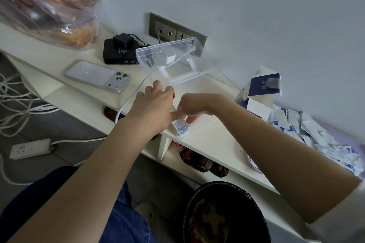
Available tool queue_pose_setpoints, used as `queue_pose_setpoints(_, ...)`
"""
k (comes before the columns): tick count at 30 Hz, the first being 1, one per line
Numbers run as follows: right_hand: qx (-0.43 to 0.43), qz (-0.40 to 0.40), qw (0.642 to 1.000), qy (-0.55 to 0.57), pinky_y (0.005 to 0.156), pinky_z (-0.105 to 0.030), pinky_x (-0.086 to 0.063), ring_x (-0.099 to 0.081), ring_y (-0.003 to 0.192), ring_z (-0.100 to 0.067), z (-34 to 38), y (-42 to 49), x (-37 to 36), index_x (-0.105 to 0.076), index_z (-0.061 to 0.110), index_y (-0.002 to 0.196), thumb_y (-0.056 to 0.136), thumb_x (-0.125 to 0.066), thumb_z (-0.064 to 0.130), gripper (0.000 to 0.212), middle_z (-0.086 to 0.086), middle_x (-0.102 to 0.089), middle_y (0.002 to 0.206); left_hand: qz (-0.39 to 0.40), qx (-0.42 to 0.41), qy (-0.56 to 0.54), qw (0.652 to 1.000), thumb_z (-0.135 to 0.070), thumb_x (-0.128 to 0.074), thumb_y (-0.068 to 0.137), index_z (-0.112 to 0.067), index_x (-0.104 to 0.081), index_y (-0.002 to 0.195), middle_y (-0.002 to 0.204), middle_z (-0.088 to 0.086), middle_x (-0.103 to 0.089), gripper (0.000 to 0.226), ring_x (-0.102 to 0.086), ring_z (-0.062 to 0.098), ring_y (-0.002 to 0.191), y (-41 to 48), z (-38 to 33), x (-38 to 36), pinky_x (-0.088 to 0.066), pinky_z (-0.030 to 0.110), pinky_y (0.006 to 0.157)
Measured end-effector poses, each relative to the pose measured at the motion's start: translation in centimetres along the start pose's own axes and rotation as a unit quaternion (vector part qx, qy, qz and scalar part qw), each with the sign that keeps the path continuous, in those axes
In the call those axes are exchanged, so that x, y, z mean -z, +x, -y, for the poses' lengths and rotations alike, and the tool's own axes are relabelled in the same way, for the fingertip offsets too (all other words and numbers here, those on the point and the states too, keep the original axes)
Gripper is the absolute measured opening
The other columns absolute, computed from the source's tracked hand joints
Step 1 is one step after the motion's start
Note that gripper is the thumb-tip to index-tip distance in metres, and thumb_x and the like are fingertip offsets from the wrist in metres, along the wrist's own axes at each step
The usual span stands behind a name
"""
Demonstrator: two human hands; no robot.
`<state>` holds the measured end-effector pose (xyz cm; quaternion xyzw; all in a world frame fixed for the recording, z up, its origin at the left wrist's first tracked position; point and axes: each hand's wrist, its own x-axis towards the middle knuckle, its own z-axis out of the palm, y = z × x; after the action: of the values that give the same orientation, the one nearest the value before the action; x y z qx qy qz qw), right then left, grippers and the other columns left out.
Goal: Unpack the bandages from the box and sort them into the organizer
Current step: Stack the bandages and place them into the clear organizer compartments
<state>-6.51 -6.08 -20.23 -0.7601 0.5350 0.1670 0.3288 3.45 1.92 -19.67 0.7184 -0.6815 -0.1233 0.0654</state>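
Pale wall and a white desk (217,138) fill your view. At ten o'clock sit a plastic bag (49,6), a phone (94,76) and a black box (118,53). At twelve o'clock stands the clear organizer (167,53), lid tipped up against the wall. Your left hand (152,104) curls its fingers (158,85) over the near rim, thumb against the packets. Your right hand (190,104), its fingers tucked under and mostly hidden, pinches a stack of bandages (180,127) at the centre — low against the desk by the organizer's near corner, though I cannot tell whether it is inside the clear wall. The stack is flat white wrappers with blue print, squared up but probably slippery. Hold the rim steady, lower the stack on edge into one compartment, and release only once it is propped — otherwise it may fan out. At two o'clock stands the opened box (262,85); at three o'clock, loose bandages (320,134) lie heaped.
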Motion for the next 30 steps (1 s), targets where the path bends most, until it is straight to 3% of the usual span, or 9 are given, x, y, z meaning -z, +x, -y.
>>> queue_pose_setpoints(3, 0.005, -0.006, 1.0, -0.012, 0.09, -0.034, -0.054, -0.068, 0.095, -0.022, -0.1, 0.2, 0.1, -0.058, -0.002, 0.114, 0.093, -0.048, 0.007, 0.025, -0.01, -0.068, 0.109, -0.001, 0.0, 0.001, 1.0, -0.054, -0.05, 0.089, -0.015, -0.043, 0.127, 0.126, 0.007, -0.039, 0.055, -0.045, 0.025, 0.109, 0.0, 0.0, 0.0, -0.034, 0.031, 0.085)
queue_pose_setpoints(5, -0.002, -0.003, 0.999, -0.053, 0.077, -0.025, -0.055, -0.068, 0.084, -0.017, -0.1, 0.2, 0.2, -0.06, 0.0, 0.112, 0.092, -0.055, 0.013, 0.025, -0.007, -0.069, 0.103, 0.0, 0.0, 0.0, 1.0, -0.054, -0.051, 0.088, -0.016, -0.044, 0.127, 0.126, 0.007, -0.039, 0.055, -0.045, 0.024, 0.111, 0.0, 0.0, -0.1, -0.033, 0.031, 0.085)
queue_pose_setpoints(8, -0.017, 0.002, 0.99, -0.138, 0.062, -0.019, -0.042, -0.054, 0.071, -0.016, 0.0, 0.3, 0.2, -0.059, 0.004, 0.114, 0.086, -0.062, 0.015, 0.03, -0.004, -0.064, 0.088, 0.002, 0.001, -0.002, 1.0, -0.053, -0.054, 0.088, -0.017, -0.043, 0.127, 0.127, 0.006, -0.038, 0.054, -0.044, 0.024, 0.113, 0.1, 0.1, -0.2, -0.032, 0.03, 0.086)
queue_pose_setpoints(12, -0.04, 0.002, 0.989, -0.139, 0.09, -0.024, -0.047, -0.065, 0.088, -0.018, 0.1, 0.7, 0.4, -0.053, 0.009, 0.121, 0.08, -0.067, 0.012, 0.043, -0.003, -0.068, 0.102, -0.004, -0.003, 0.001, 1.0, -0.053, -0.053, 0.088, -0.017, -0.043, 0.127, 0.127, 0.007, -0.038, 0.054, -0.044, 0.024, 0.113, 0.1, 0.1, -0.2, -0.035, 0.032, 0.089)
queue_pose_setpoints(14, -0.046, 0.003, 0.991, -0.128, 0.097, -0.031, -0.048, -0.066, 0.096, -0.017, 0.2, 0.7, 0.5, -0.053, 0.01, 0.121, 0.079, -0.068, 0.01, 0.045, -0.005, -0.069, 0.108, -0.003, -0.002, -0.001, 1.0, -0.052, -0.054, 0.088, -0.017, -0.043, 0.127, 0.128, 0.007, -0.038, 0.053, -0.044, 0.024, 0.113, 0.1, 0.1, -0.2, -0.035, 0.032, 0.089)
queue_pose_setpoints(17, -0.038, 0.004, 0.988, -0.152, 0.098, -0.032, -0.048, -0.065, 0.098, -0.018, 0.0, 0.8, 0.4, -0.05, 0.01, 0.124, 0.08, -0.067, 0.012, 0.047, -0.007, -0.067, 0.11, -0.001, -0.004, -0.002, 1.0, -0.053, -0.053, 0.088, -0.017, -0.043, 0.127, 0.128, 0.008, -0.038, 0.054, -0.044, 0.024, 0.114, 0.1, 0.1, -0.2, -0.035, 0.033, 0.09)
queue_pose_setpoints(20, -0.034, 0.003, 0.984, -0.173, 0.097, -0.03, -0.047, -0.058, 0.084, -0.016, 0.0, 0.7, 0.3, -0.05, 0.011, 0.124, 0.081, -0.064, 0.013, 0.045, -0.004, -0.061, 0.093, 0.0, -0.005, -0.004, 1.0, -0.054, -0.053, 0.087, -0.016, -0.044, 0.127, 0.128, 0.008, -0.038, 0.056, -0.043, 0.024, 0.115, 0.2, 0.1, -0.3, -0.035, 0.034, 0.091)
queue_pose_setpoints(24, -0.026, -0.005, 0.989, -0.147, 0.091, -0.029, -0.047, -0.06, 0.082, -0.018, 0.0, 0.8, 0.2, -0.054, 0.01, 0.12, 0.078, -0.063, 0.005, 0.044, -0.005, -0.057, 0.084, 0.001, -0.005, 0.004, 1.0, -0.053, -0.052, 0.089, -0.016, -0.042, 0.129, 0.129, 0.008, -0.037, 0.055, -0.042, 0.024, 0.117, 0.3, 0.2, -0.4, -0.035, 0.034, 0.092)
queue_pose_setpoints(30, -0.011, 0.005, 0.996, -0.087, 0.092, -0.034, -0.052, -0.067, 0.099, -0.022, 0.3, 1.1, -0.3, -0.055, 0.003, 0.119, 0.09, -0.055, 0.008, 0.029, -0.013, -0.067, 0.108, 0.003, -0.001, 0.005, 1.0, -0.052, -0.052, 0.088, -0.015, -0.043, 0.127, 0.128, 0.008, -0.037, 0.054, -0.042, 0.025, 0.116, 0.4, 0.1, -0.4, -0.034, 0.034, 0.092)
